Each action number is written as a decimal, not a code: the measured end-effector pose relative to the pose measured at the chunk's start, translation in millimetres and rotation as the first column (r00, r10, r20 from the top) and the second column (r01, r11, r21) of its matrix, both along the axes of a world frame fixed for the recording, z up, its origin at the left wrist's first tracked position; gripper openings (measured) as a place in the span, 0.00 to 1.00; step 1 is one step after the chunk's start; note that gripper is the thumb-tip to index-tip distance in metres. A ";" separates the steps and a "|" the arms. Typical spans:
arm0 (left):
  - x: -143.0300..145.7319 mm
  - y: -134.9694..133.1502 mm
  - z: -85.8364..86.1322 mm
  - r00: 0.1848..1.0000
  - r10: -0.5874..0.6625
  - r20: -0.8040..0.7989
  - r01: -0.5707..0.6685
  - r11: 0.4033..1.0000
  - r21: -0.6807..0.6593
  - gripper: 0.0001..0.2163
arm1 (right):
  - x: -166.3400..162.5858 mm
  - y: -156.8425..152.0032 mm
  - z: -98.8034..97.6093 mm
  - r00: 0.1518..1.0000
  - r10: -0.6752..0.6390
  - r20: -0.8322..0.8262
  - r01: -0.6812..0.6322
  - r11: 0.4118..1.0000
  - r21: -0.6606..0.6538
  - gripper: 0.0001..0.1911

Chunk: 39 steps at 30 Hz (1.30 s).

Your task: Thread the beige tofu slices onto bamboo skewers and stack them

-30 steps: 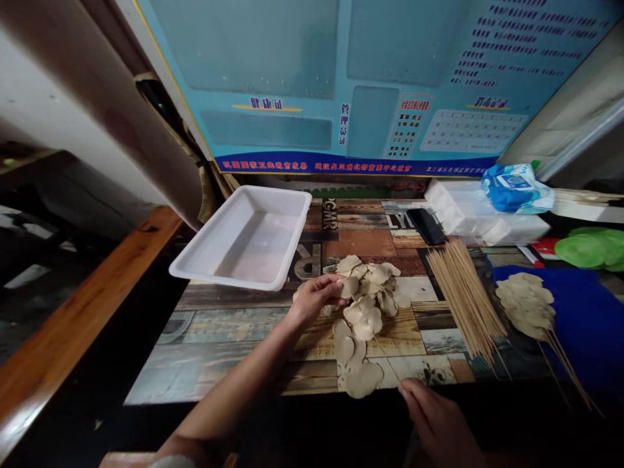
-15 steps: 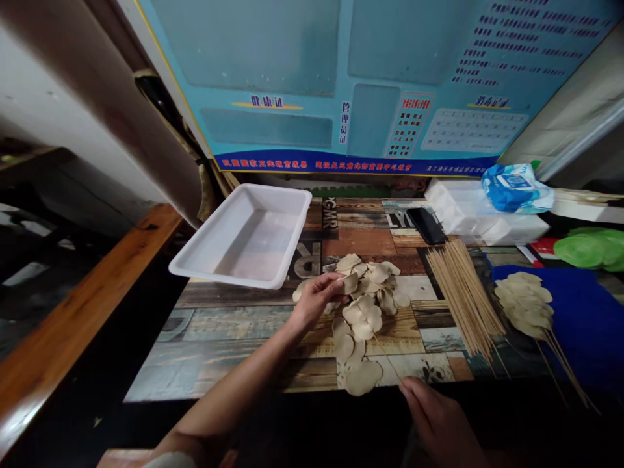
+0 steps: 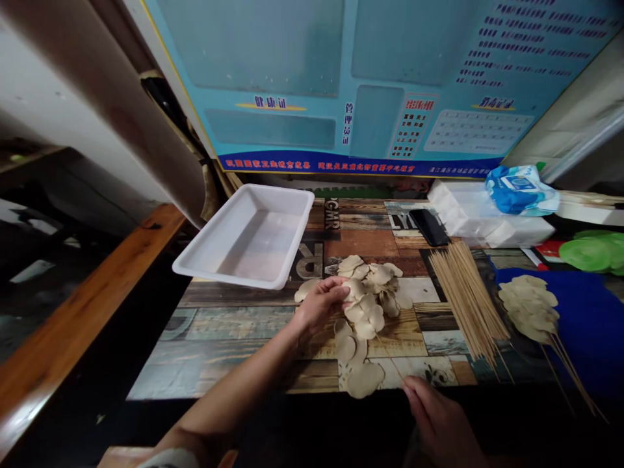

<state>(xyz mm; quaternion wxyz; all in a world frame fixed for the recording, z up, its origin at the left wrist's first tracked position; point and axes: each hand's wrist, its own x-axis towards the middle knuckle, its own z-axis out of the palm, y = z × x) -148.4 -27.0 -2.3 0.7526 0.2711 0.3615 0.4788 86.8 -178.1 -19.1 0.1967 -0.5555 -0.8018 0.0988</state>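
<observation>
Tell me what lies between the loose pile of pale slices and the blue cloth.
A fanned bundle of bamboo skewers lies on the table between the pale slices and the blue cloth, as the head view shows.

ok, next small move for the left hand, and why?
Probably pinch one slice off the pile and carry it toward the right hand. The left hand touches the pile's edge, and the right hand seems to hold a thin skewer beside it.

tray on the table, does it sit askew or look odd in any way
Yes. The white tray sits skewed to the table, and its near left corner juts out past the table's left edge.
</observation>
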 end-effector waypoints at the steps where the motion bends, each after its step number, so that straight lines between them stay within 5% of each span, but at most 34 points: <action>1: 0.4 0.1 -0.3 0.999 -0.006 0.038 0.008 0.999 -0.051 0.13 | -0.3 0.7 -0.7 1.000 -0.002 0.002 0.002 1.000 0.031 0.18; 6: 5.4 -3.8 0.0 0.993 -0.023 0.114 0.039 0.989 -0.145 0.12 | -1.8 4.0 -7.9 1.000 -0.008 0.018 0.007 0.996 0.094 0.20; 19: 9.2 -10.0 -5.0 0.974 0.101 -0.204 -0.052 0.971 0.233 0.17 | -7.6 3.9 -3.6 0.988 -0.025 0.150 0.008 0.994 0.110 0.21; 23: 7.1 -8.3 0.1 0.997 0.035 -0.065 -0.030 0.997 0.076 0.16 | -7.2 3.6 -6.2 0.991 -0.016 0.132 0.011 0.999 0.035 0.19; 26: 7.7 -8.7 2.1 0.989 -0.092 0.120 0.102 0.992 -0.078 0.15 | -7.4 3.0 -6.8 0.994 0.013 0.105 -0.013 1.000 0.005 0.18; 39: 20.5 -21.2 -1.1 0.962 -0.133 0.236 0.176 0.970 -0.170 0.08 | -21.2 6.3 8.9 0.998 -0.040 -0.046 0.032 0.986 -0.165 0.19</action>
